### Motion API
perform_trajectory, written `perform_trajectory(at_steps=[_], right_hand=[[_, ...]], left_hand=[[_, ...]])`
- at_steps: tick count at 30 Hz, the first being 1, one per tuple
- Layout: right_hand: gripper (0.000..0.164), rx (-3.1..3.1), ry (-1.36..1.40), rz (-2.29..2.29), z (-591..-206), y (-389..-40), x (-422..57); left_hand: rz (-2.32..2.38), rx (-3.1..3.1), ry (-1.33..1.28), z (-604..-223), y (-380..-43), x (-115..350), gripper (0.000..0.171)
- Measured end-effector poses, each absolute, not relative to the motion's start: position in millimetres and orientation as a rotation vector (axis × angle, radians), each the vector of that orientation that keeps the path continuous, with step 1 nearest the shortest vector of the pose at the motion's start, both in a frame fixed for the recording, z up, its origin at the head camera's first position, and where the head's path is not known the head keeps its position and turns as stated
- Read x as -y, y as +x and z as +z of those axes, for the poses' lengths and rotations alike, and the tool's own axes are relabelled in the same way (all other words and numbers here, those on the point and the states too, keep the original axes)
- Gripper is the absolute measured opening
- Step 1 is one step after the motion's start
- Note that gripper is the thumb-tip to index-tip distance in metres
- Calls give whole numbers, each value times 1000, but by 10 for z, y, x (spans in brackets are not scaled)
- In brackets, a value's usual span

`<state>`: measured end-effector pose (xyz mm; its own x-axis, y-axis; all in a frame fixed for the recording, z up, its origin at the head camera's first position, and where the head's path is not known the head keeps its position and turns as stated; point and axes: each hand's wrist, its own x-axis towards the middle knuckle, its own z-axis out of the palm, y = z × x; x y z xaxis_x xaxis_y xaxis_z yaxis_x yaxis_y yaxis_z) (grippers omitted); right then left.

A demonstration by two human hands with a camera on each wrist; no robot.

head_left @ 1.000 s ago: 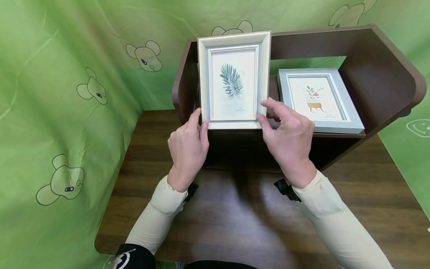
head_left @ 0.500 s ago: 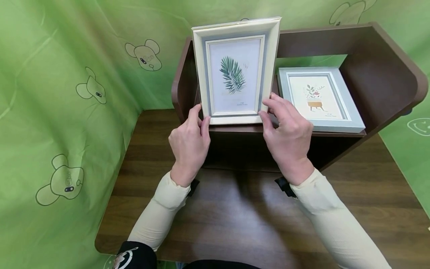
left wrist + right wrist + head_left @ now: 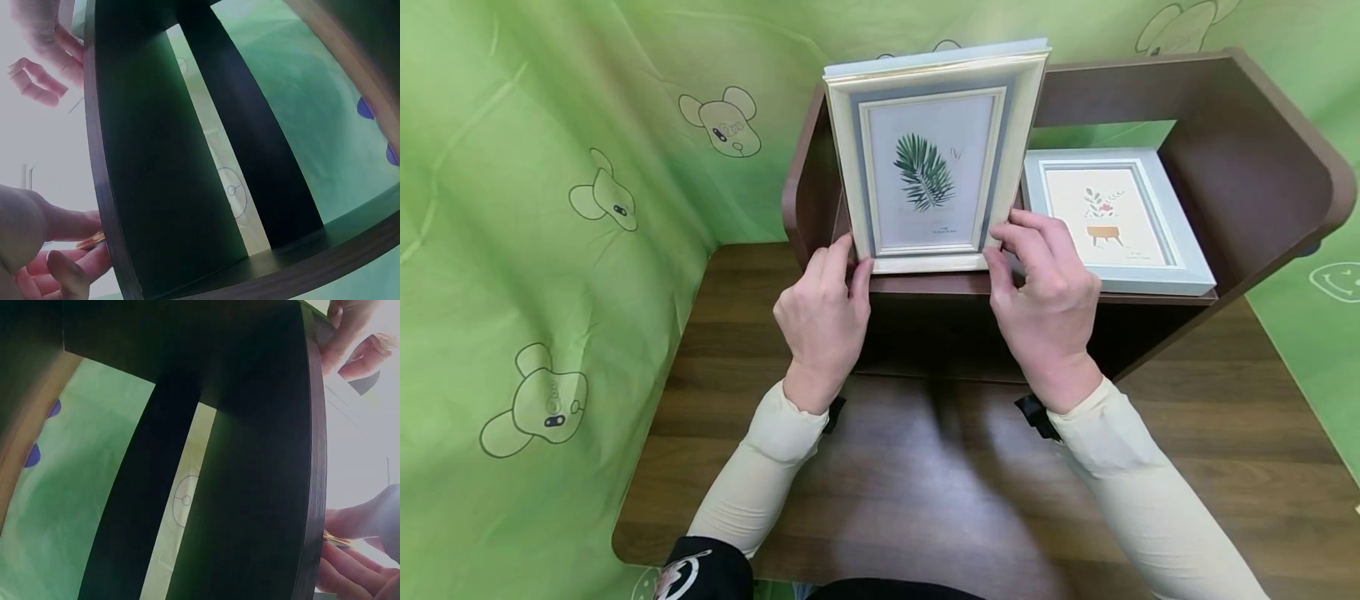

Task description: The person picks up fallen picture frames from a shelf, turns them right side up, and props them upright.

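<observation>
A cream picture frame (image 3: 842,150) with a green leaf print stands tilted on the left part of a dark brown shelf (image 3: 925,284). Its pale top edge shows in the head view. At the frame's lower left corner my left hand (image 3: 823,321) pinches it between thumb and fingers. My right hand (image 3: 1048,308) grips the lower right corner the same way. From below, the left wrist view catches my left hand (image 3: 50,244) at the shelf's front edge, and the right wrist view my right hand (image 3: 362,550). The frame's back is hidden.
A pale blue picture frame (image 3: 1150,279) with a potted plant print lies on the shelf to the right. Brown side panels (image 3: 1262,150) rise at both shelf ends. Below is a wooden desktop (image 3: 925,483), and a green curtain (image 3: 647,108) hangs behind and beside it.
The leaf picture frame has tipped more upright, its top coming towards me and its top edge now showing. Its bottom has slid slightly back on the shelf. Both hands keep hold of its lower corners.
</observation>
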<state>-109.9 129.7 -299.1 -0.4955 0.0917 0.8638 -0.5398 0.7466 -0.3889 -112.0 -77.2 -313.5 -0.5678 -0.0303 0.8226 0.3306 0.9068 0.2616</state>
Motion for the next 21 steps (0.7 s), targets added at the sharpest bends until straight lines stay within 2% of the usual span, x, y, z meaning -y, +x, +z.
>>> perform_trajectory(at_steps=[11,15,21], right_hand=[[11,2054,364,789,-2921,-1114,-1344],[5,2090,373,762,-2869,-1131,-1364],[11,2148,371,758,-2780,-1198,-1389]], left_hand=[[-551,2157,-197,-3149,-1106,766,23],[-565,2152,-202,-3156,-1099,756,21],[-581,2129,-238,-3168,-1071,740,21]])
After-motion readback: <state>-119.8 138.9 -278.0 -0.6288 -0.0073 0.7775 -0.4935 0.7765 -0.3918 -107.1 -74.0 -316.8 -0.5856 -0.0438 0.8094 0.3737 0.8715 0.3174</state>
